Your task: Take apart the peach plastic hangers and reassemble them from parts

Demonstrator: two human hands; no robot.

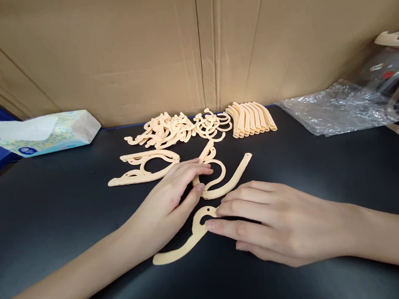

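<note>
A beige plastic folding hanger [232, 181], partly put together with a curved hook piece, lies on the black table in front of me. My left hand [180, 193] grips its left side between thumb and fingers, hiding part of it. Nearer to me is a loose, flat, curved hanger piece [180, 251] with a small hole and a rounded cut-out. My right hand [268, 220] lies palm down with its fingers stretched out, fingertips over the right end of that piece. Another folded hanger [146, 175] rests to the left of my left hand.
At the back lie a heap of hanger parts [166, 129], loose hooks [209, 123] and a row of curved arms [252, 117]. A tissue pack [58, 131] stands back left, clear plastic bags [335, 107] back right. Cardboard [124, 49] walls off the far edge.
</note>
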